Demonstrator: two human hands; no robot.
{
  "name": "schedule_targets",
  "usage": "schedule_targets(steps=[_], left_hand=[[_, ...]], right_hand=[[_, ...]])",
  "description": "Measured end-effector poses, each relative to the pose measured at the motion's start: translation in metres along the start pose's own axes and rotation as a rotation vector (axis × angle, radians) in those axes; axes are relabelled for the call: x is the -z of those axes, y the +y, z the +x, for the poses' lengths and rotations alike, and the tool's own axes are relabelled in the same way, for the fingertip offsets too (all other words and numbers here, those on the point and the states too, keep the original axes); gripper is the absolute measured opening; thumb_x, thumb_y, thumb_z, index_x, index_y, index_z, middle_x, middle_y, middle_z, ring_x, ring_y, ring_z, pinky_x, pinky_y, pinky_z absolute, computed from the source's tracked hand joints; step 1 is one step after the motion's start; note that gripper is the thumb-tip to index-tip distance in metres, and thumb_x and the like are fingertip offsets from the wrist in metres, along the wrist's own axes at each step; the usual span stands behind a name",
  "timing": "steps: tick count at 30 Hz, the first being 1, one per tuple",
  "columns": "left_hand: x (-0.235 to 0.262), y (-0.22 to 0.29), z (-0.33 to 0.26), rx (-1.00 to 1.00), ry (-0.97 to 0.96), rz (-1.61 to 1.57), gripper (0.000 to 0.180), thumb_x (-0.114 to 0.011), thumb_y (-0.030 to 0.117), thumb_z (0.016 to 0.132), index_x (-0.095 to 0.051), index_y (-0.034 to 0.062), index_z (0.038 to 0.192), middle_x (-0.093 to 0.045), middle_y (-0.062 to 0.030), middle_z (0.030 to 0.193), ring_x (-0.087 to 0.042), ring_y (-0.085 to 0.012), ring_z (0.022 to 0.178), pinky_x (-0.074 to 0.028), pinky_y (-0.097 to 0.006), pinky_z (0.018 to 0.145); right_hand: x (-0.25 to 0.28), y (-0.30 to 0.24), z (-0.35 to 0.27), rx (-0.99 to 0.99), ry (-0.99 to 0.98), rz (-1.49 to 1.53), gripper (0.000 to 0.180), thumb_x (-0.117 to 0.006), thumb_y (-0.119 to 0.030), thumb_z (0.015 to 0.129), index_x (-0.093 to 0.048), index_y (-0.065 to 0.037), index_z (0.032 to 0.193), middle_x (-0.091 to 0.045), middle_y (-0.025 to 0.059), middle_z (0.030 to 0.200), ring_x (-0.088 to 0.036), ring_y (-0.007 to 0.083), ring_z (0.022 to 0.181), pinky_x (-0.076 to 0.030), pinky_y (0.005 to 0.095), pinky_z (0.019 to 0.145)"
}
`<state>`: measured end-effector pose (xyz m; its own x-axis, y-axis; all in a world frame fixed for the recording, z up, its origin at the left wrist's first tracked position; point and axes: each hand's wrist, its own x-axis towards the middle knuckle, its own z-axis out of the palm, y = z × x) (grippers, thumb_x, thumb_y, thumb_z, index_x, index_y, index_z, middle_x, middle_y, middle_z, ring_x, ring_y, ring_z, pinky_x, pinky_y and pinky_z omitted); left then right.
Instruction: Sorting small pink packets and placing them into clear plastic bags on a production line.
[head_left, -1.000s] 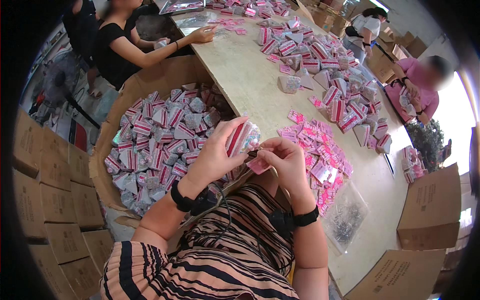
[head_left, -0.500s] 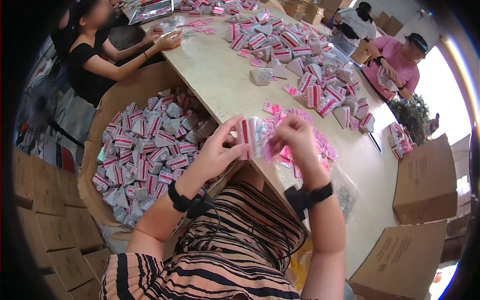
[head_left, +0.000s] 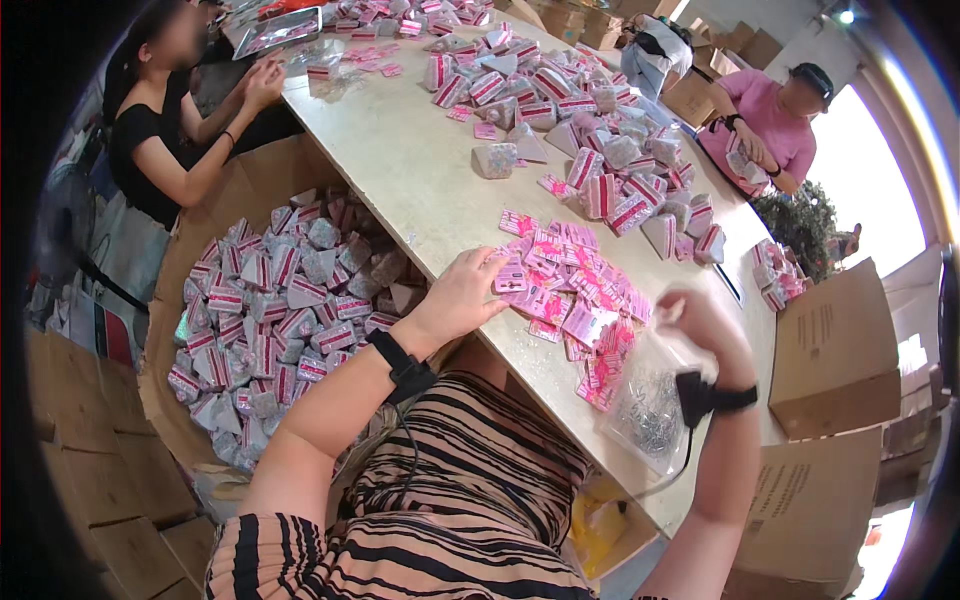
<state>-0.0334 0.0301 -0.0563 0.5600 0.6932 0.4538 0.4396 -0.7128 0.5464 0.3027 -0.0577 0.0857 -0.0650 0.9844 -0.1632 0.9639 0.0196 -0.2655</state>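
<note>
My left hand [head_left: 462, 298] is at the table's near edge, its thumb and fingers closed on the edge of a small pink printed card [head_left: 512, 280]. That card lies against a spread-out heap of similar pink cards [head_left: 590, 285]. Farther right, my right hand [head_left: 705, 322], blurred by motion, hovers over the upper end of a clear plastic bag [head_left: 640, 400] holding many small silvery metal pieces. Its fingers are bent, and whether they hold anything does not show. Both wrists wear black straps with a cable.
A large open carton [head_left: 165, 375] full of wedge-shaped, glittery items with pink-striped sides stands left of the table [head_left: 400, 170]. More wedges [head_left: 600, 120] are heaped across the table. Cartons [head_left: 830, 350] stand at right. People sit or stand at the far left and far right.
The striped wedge has left my left hand, which now grips a pink card. My right hand has moved right, from the wedge to above the bag. The view has shifted slightly.
</note>
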Motion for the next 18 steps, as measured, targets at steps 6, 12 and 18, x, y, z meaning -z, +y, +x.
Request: schedule_targets(steps=[6,12,18], left_hand=[[-0.002,0.0,0.012,-0.049,-0.013,0.027,0.048,-0.07,0.011,0.076,-0.056,0.0,0.12,-0.052,-0.0179,0.121,-0.048,-0.0347,0.116,-0.042,-0.04,0.099],[-0.002,0.001,0.014,-0.003,0.036,0.017,0.037,-0.07,0.011,0.075,-0.063,0.0023,0.11,-0.057,-0.0147,0.107,-0.052,-0.0324,0.106,-0.044,-0.039,0.093],[-0.003,0.009,0.013,-0.002,0.058,0.01,0.045,-0.071,0.023,0.078,-0.06,0.0032,0.116,-0.057,-0.0155,0.105,-0.053,-0.0333,0.103,-0.044,-0.04,0.09]], right_hand=[[-0.084,-0.012,-0.077,-0.201,0.07,0.005,0.02,-0.068,-0.013,0.066,-0.066,-0.004,0.083,-0.064,0.0142,0.083,-0.063,0.0336,0.084,-0.05,0.0414,0.076],[-0.105,0.0,-0.086,-0.212,0.194,0.111,0.011,-0.065,-0.01,0.07,-0.066,-0.002,0.078,-0.064,0.014,0.082,-0.063,0.0315,0.08,-0.05,0.0403,0.073],[-0.108,-0.005,-0.091,-0.25,0.348,0.315,0.009,-0.063,-0.002,0.073,-0.065,0.001,0.081,-0.062,0.0137,0.08,-0.063,0.0275,0.073,-0.051,0.0338,0.068]])
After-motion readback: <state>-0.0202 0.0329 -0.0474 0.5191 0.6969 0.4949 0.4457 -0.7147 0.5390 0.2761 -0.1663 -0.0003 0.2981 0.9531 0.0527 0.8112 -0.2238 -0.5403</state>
